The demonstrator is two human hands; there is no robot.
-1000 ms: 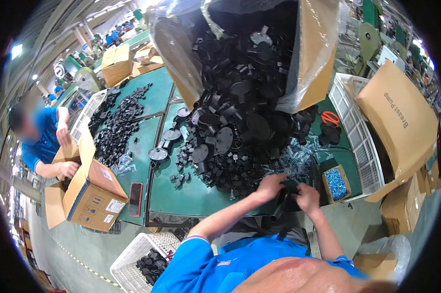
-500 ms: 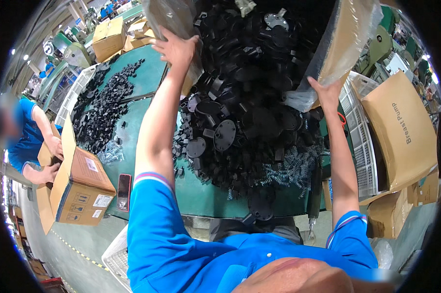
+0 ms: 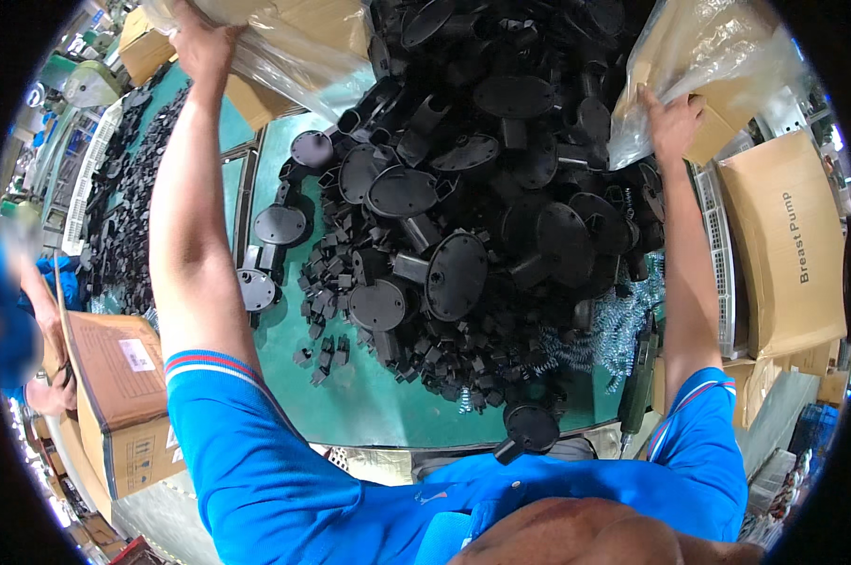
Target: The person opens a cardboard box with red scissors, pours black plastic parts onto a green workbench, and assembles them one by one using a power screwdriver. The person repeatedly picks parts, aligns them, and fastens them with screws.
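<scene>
Both our hands are reaching wide to the big carton's lined flaps

We are reaching our left hand (image 3: pixel 200 42) to the upper left, where the top of the picture is nearly cutting it off. Its fingers are bending beside the clear plastic liner (image 3: pixel 289 61), but the back of the hand is hiding their tips, so we cannot tell how far they are closing or whether they are holding anything. Our right hand (image 3: pixel 675 122) is touching the liner at the carton's right flap (image 3: pixel 717 137), thumb standing apart from half-curled fingers; wrinkled plastic is keeping us from telling whether they are gripping.

The large carton is losing its far part beyond the top edge. From its mouth, black plastic parts (image 3: pixel 454 273) are spreading over the green table (image 3: pixel 369 405), their deepest layers blurring into shadow. Metal springs (image 3: pixel 595 344) are lying along their right side. Our right forearm is partly covering a dark tool (image 3: pixel 640 381). At the left, a co-worker's hands (image 3: pixel 58 395) are partly disappearing behind another carton (image 3: pixel 124 353).

Half a second ago our left fingers were spreading open; now they are bending, and the flaps are standing farther apart. The red phone is no longer showing.
</scene>
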